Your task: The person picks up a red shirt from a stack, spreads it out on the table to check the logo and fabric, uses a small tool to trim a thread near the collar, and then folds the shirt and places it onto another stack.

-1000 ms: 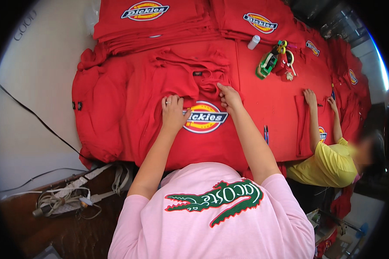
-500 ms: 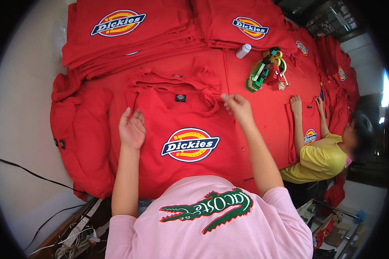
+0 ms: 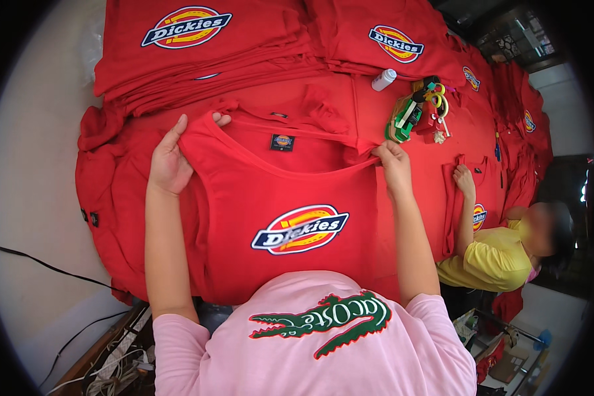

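A red shirt with a wide neckline, a dark neck label and an oval chest print lies in front of me, its shoulders raised. My left hand grips the left shoulder, the thumb outside and some fingertips showing past the top edge; the other fingers are behind the cloth. At the opposite shoulder, my right hand pinches the fabric between thumb and fingers. The neckline is pulled taut between both hands. Just beyond lies another red garment, partly covered by the raised shirt.
Folded red shirts are stacked along the far side. A white bottle and a green tape dispenser stand on the red table surface. Rightward, a person in yellow handles another shirt. A black cable hangs at left.
Both hands have closed on the shirt's shoulders, lifted them and spread the neckline. My left hand moved left and up, the right slightly right. The other person's hand has shifted.
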`<action>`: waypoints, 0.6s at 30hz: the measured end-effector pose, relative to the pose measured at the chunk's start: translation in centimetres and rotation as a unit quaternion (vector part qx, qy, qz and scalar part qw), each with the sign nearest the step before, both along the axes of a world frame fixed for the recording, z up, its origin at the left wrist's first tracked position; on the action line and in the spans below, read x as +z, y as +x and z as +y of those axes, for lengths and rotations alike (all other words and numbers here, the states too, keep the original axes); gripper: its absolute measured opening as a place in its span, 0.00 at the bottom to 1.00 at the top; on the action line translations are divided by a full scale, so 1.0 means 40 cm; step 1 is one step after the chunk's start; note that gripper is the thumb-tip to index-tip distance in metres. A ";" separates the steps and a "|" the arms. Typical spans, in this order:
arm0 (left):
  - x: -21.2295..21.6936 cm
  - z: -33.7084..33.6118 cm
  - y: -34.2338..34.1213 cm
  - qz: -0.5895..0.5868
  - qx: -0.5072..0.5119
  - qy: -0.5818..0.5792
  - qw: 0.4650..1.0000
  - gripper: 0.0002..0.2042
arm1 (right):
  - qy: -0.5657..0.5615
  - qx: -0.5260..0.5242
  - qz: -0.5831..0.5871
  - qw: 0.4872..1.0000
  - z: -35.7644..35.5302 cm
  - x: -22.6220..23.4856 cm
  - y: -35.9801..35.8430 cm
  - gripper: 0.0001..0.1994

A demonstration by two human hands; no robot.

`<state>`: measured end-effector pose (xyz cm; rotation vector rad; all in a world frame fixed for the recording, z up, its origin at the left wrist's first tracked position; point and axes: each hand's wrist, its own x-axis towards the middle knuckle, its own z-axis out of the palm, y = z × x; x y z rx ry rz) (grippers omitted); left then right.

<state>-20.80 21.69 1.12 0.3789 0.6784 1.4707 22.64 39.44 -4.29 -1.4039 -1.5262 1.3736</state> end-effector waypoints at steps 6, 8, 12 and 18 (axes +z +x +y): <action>0.022 0.001 0.001 -0.005 0.004 0.021 1.000 0.31 | 0.269 -0.037 -0.246 0.931 -0.019 0.133 -0.056 0.13; 0.017 0.015 0.005 -0.037 -0.007 0.036 0.999 0.31 | 0.160 -0.019 -0.160 0.974 0.014 0.114 -0.038 0.19; 0.010 0.027 -0.005 -0.060 -0.010 0.047 0.997 0.31 | -0.248 -0.040 0.092 0.963 0.009 0.147 -0.061 0.18; -0.007 0.012 -0.022 -0.126 -0.044 0.100 0.986 0.30 | -0.507 0.188 0.519 0.662 -0.046 0.176 -0.051 0.39</action>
